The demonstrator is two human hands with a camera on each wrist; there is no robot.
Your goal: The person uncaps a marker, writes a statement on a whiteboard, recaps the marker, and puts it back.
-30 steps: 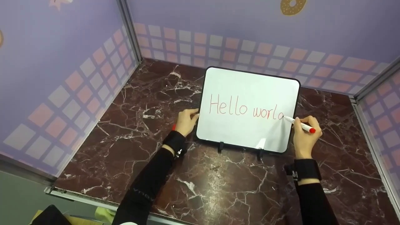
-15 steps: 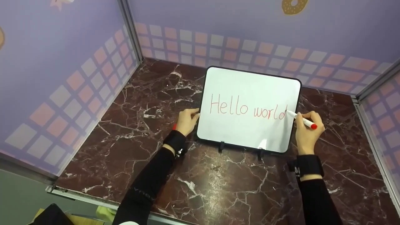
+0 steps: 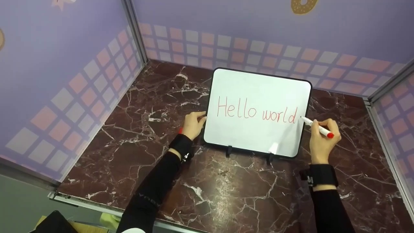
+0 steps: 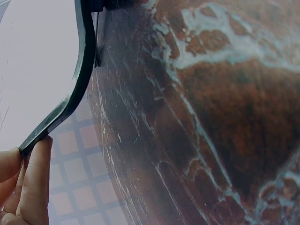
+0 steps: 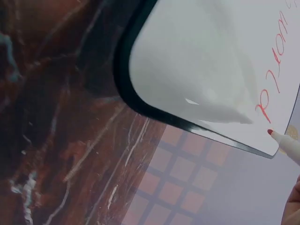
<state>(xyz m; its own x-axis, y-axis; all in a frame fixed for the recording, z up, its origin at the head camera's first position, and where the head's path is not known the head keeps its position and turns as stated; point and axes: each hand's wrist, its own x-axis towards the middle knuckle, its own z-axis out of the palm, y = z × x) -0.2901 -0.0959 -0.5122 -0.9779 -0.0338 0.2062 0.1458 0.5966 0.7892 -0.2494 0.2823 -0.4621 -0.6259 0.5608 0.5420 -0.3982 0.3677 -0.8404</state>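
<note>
A black-framed whiteboard (image 3: 252, 132) stands tilted back on two small black feet, with "Hello world" written across it in red. My left hand (image 3: 193, 125) pinches its left edge, thumb on the front and fingers behind, as the left wrist view also shows at the black frame (image 4: 84, 61). In my right hand (image 3: 324, 139) is a white marker (image 3: 323, 130) with a red end, gripped like a pen. Its red tip (image 5: 270, 132) points at the board just right of the final "d" (image 5: 263, 106).
The board stands on a dark red marbled tabletop (image 3: 129, 168). Purple walls with pink and white checks (image 3: 223, 50) enclose the back and sides. A small red thing (image 3: 180, 130) shows beside the left wrist. Something green (image 3: 109, 221) lies below the front edge.
The right hand has drawn the upright stroke that turns the last letter into a "d", then shifted right with the marker. The left hand has stayed on the board's edge.
</note>
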